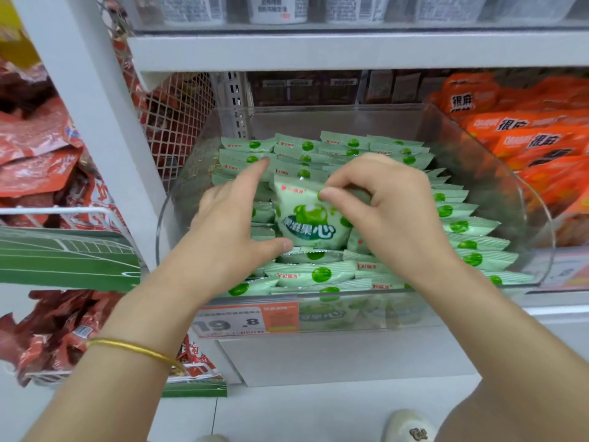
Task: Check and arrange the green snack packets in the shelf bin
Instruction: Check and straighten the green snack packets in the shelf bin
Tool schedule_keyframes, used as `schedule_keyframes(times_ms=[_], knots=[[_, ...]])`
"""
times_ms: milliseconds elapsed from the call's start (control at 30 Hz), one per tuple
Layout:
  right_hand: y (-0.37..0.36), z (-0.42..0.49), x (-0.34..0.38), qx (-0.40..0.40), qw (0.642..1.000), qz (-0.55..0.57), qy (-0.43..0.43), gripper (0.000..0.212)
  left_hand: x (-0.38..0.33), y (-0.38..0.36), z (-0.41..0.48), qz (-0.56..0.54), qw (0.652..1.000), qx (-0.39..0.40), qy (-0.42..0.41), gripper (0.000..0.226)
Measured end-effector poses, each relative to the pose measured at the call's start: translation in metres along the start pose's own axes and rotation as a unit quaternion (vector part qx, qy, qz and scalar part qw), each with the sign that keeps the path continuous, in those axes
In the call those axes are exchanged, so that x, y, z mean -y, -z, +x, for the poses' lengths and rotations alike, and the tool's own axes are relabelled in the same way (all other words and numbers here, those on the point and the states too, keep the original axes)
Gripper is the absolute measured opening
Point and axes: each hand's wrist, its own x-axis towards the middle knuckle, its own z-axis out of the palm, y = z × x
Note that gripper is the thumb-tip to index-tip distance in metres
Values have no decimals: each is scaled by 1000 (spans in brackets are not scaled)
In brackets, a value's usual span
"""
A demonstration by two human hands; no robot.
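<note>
nearest the viewer, two bare forearms reach up from the bottom of the view, a thin gold bangle point(134, 349) on the left wrist and the toe of a pale shoe point(409, 425) on the floor below. an orange and white price tag point(248, 320) is fixed to the front of a clear plastic shelf bin point(446, 290).

inside the bin, the left hand point(232, 218) lies with its grip open: forefinger stretched straight over the rows, thumb touching the lower left corner of one raised packet point(307, 218). the right hand point(382, 212) has its grip closed on that packet, thumb and curled fingers pinching its upper right edge. the packet stands face out in the middle of the bin, above the others, its green fruit picture readable.

around it, the green snack packets point(459, 226) fill the bin. on the right and at the back they stand on edge in fairly neat overlapping rows. at the front, below the hands, several lie flat and crooked.

the job looks partly done: one packet is being checked in hand, and it must go into a row and the loose front ones be straightened.

farther off, red packets point(41, 148) hang at the left, orange packets point(541, 148) sit in the bin beside, and white tubs point(277, 8) stand on the shelf above.
</note>
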Motion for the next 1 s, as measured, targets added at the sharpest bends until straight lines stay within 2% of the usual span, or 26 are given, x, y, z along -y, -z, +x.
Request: schedule_keyframes(times_ms=[67, 167, 367, 467, 600, 634, 800, 1000], knots=[[5, 3, 0, -65, 994, 74, -56, 7, 0, -1, -1, -31, 999, -39, -16, 95], [15, 8, -1, -119, 954, 220, -166, 17, -6, -4, -2, -94, 989, -88, -68, 82], [29, 9, 1, -67, 874, 416, -244, 13, -22, -2, -5, -243, 960, -111, -82, 65], [33, 9, -2, -38, 855, 452, -252, 12, -27, 2, -8, -288, 949, -66, -108, 71], [31, 6, -7, -39, 869, 432, -238, 7, -31, -4, -12, -299, 945, 21, -133, 76], [32, 4, -8, -39, 875, 427, -223, 5, -31, -6, -12, -309, 941, 22, -135, 74], [39, -5, -4, 14, 903, 411, -126, 34, -30, -10, -10, -373, 920, -3, -121, 67], [40, -8, -2, 16, 906, 407, -118, 30, -35, -11, -12, -387, 916, 15, -106, 69]])
